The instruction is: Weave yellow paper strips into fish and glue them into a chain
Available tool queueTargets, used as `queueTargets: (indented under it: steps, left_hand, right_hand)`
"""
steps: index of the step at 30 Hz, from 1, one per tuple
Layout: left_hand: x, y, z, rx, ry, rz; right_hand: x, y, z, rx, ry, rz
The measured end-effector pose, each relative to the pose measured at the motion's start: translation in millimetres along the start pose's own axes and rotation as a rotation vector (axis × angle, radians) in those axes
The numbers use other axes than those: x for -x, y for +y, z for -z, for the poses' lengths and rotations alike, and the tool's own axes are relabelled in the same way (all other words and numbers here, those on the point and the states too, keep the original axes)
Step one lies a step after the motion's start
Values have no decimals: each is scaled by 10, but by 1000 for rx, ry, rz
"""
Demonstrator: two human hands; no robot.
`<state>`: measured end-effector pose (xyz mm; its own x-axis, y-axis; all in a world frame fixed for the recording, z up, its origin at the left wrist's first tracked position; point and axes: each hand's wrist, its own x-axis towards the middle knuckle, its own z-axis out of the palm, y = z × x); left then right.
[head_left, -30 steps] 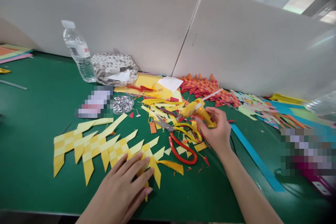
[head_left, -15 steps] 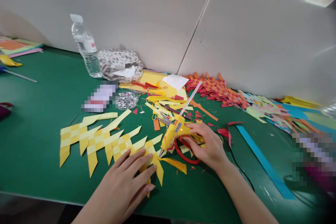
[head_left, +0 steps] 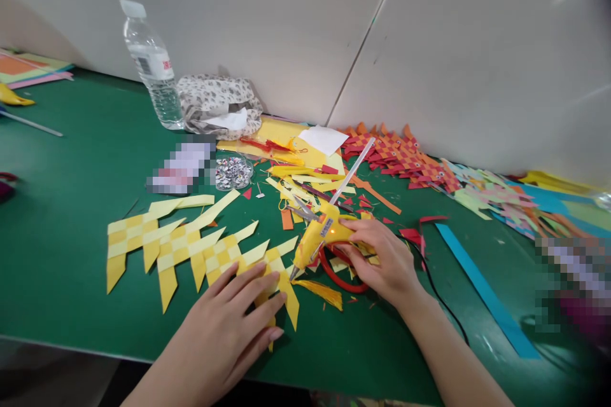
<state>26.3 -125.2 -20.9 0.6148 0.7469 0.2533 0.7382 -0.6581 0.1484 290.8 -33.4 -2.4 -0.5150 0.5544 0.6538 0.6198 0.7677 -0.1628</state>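
My right hand (head_left: 382,261) is closed around the handle of a yellow hot glue gun (head_left: 317,238) with a clear glue stick in its back. The gun's nozzle points down at the right end of a row of woven yellow paper pieces (head_left: 179,245), where a yellow tassel (head_left: 322,294) meets the paper. Across the right part of this row lies my left hand (head_left: 236,315), palm down with fingers stretched out, covering some of the weave. Red-handled scissors (head_left: 341,276) lie partly hidden behind the gun and my right hand.
A water bottle (head_left: 153,70) and a patterned tissue pouch (head_left: 222,105) stand by the wall. Nearby are a blurred-out phone (head_left: 184,165) and a clear dish of googly eyes (head_left: 233,173). Red-orange woven fish (head_left: 396,156), paper scraps, a blue strip (head_left: 482,289) and the gun's cord (head_left: 439,299) lie rightward.
The camera view has shifted slightly. Both hands, the glue gun and the woven paper keep nearly the same places relative to each other.
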Motion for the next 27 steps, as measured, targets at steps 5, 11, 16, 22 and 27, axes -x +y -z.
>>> queueTargets:
  steps: [5, 11, 16, 22, 27]
  left_hand:
    - [-8, -5, 6, 9, 4, 0]
    - [-4, 1, 2, 29, 30, 3]
    - [2, -1, -7, 24, 20, 11]
    - [8, -6, -6, -10, 5, -2]
    - [4, -11, -9, -18, -6, 0]
  right_hand:
    - [7, 1, 14, 2, -8, 13]
    - [9, 7, 27, 18, -28, 52]
    - [-1, 8, 38, 34, -30, 76]
    - [-6, 5, 35, 16, -21, 81]
    - [0, -3, 17, -21, -13, 54]
